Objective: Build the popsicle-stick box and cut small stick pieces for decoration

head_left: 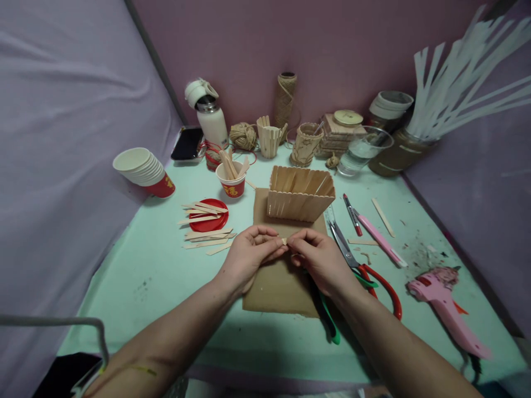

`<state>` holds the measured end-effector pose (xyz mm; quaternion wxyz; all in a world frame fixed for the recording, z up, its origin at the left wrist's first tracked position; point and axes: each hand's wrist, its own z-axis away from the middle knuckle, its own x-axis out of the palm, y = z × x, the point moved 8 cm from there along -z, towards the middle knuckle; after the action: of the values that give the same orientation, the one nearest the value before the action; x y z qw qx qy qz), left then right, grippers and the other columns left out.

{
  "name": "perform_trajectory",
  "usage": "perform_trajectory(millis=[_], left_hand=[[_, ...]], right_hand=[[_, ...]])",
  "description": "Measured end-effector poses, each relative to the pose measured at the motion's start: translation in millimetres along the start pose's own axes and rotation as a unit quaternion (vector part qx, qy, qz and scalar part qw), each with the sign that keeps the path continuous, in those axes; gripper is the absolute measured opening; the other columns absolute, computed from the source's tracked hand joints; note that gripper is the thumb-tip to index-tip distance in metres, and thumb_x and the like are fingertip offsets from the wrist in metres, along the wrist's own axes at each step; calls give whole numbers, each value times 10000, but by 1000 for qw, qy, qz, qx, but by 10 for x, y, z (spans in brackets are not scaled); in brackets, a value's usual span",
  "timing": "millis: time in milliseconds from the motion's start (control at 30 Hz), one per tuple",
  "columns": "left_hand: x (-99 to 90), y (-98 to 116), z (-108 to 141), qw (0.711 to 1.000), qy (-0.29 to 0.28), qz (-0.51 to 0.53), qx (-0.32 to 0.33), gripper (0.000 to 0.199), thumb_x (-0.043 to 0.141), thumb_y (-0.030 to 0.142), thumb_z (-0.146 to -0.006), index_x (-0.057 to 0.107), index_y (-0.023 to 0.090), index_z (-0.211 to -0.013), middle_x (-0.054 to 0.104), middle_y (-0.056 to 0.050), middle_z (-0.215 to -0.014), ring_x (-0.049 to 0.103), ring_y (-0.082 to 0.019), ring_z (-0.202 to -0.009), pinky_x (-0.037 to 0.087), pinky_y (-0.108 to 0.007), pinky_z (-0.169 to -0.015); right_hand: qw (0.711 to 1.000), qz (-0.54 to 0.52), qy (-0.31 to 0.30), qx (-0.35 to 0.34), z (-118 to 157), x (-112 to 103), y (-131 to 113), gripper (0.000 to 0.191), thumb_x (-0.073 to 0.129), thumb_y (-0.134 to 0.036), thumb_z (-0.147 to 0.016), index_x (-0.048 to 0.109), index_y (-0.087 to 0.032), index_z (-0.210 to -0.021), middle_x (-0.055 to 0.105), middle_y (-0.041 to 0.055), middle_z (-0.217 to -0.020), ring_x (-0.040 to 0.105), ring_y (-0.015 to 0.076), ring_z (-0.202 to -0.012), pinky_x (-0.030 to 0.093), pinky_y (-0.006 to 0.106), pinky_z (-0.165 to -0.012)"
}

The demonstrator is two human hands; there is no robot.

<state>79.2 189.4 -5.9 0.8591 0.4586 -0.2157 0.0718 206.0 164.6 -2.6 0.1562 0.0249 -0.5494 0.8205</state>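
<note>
One small pale wood-coloured piece (284, 241) sits pinched between the left hand (251, 251) and the right hand (317, 257), above a flat brown cardboard sheet (274, 287).
Thumb and fingers of each hand close narrowly on it, seemingly to keep something so tiny steady; its exact shape is too small to tell. Cardboard probably shields the pale green surface (161, 293). At twelve o'clock from the hands, an open, ridged box of light wooden sticks (298, 208) stands on the sheet, perhaps set back to give them room. Toward ten o'clock, flat pale wooden sticks (199, 220) lie on and beside a round red plastic plate (207, 225), apparently within left-hand reach. Between three and four, red-handled metal scissors (353, 262) lie near the right hand; a pink plastic glue gun (446, 312) rests farther out, perhaps to clear the arms.
</note>
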Motion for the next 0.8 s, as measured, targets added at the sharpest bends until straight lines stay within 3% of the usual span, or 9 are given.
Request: perform_trajectory(millis=[567, 800], left_hand=[[-36, 0, 2, 1000, 11, -14, -4, 248, 802, 104, -638, 615, 108, -799, 716, -56, -734, 690, -106, -665, 560, -189, -681], [-35, 61, 2, 996, 3, -71, 48, 273, 808, 179, -622, 619, 124, -812, 684, -19, -719, 658, -96, -662, 524, -202, -673]], right_hand=[[1000, 26, -3, -7, 11, -1, -9, 209, 733, -341, -661, 608, -175, -642, 553, -47, -527, 451, 80, -467, 319, 211, -469], [991, 128, 9, -43, 38, -20, -52, 233, 681, -401, -730, 628, -179, -682, 530, -49, -476, 446, 99, -456, 306, 220, -461]])
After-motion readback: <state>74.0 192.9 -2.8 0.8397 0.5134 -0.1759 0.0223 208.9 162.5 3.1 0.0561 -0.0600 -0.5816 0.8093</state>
